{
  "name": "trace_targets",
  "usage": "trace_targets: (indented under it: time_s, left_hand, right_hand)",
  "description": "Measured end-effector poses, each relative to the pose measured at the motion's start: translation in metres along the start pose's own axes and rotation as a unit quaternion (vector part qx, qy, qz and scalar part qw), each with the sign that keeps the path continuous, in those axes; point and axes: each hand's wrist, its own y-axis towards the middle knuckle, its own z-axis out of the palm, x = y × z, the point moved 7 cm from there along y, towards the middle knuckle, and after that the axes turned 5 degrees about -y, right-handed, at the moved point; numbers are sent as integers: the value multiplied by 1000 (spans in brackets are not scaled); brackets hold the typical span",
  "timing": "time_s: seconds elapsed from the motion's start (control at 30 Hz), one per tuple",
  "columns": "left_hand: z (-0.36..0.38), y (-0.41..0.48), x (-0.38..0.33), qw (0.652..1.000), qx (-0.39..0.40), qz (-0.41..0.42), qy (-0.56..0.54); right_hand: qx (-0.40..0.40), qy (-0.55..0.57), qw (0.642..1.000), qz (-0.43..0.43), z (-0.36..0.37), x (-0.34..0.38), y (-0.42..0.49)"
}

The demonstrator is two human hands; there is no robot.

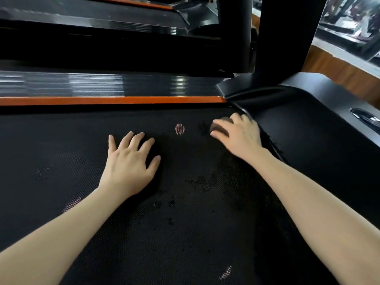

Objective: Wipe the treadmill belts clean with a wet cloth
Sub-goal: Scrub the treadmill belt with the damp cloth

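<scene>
The wiping seems to be in the middle, not near the end. On the belt (185, 233) there are darker, wet-looking patches in the middle and toward the right side, near the cloth (221, 130). The left part of the belt looks lighter and dry, so I judge that it is still to be wiped.

The cloth is a small brown wad at the front end of the belt, just beside the motor cover (308, 124). The right hand (238, 136) lies on top of it. Its grip looks half closed, with the fingers curved over the wad and pressing it down, though the cloth is mostly hidden under the hand. The left hand (131, 163) holds nothing. Its grip is fully open, fingers spread and flat on the belt, well apart from the cloth.

By count: two hands, one cloth, one round red mark (180, 128) between the hands. Two treadmills are in view, this one and a second treadmill (102, 9) behind the side rail (102, 85). If that belt is clean, I cannot tell.
</scene>
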Motion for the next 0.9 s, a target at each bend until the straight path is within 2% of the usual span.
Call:
trace_targets:
  time_s: [0.1, 0.17, 0.23, 0.33, 0.4, 0.47, 0.53, 0.57, 0.63, 0.67, 0.8, 0.83, 0.9]
  left_hand:
    - [1, 0, 0, 1000, -1, -3, -2]
    - [0, 0, -1, 1000, -1, -6, -8]
    - [0, 0, -2, 1000, 3, -4, -10]
    - [-1, -1, -2, 1000, 7, -7, -12]
    - [-2, -2, -2, 1000, 4, -11, -15]
    - [-2, -2, -2, 1000, 6, -12, -14]
    - [-2, -1, -3, 1000, 4, -8, -11]
    - [-3, -1, -3, 1000, 2, -5, -10]
    - [-2, -1, -4, 1000, 6, -3, -7]
    - [-2, -1, -4, 1000, 7, -4, -6]
    - [-3, -2, -2, 1000, 6, -3, -18]
    - [-3, -2, -1, 1000, 3, -3, -21]
    - [-4, -3, 0, 1000, 0, -3, -22]
  right_hand:
    - [44, -9, 988, 145, 15, -34, 26]
    - [43, 24, 984, 174, 16, -28, 26]
    - [16, 49, 992, 113, 7, 0, 11]
    - [-39, 97, 994, -42, -8, 38, -25]
    - [-48, 80, 994, -57, -13, 28, -21]
    - [-7, 10, 999, 46, -1, -5, 5]
    - [57, -33, 980, 185, 9, -35, 25]
    - [63, -31, 970, 232, 10, -37, 31]
    - [48, -1, 963, 265, 10, -14, 40]
    - [39, 20, 970, 241, 8, 9, 45]
    - [1, 67, 997, 45, -8, 89, 47]
    - [-1, 71, 997, 23, -9, 84, 48]
    - [16, 39, 998, 56, -1, 42, 51]
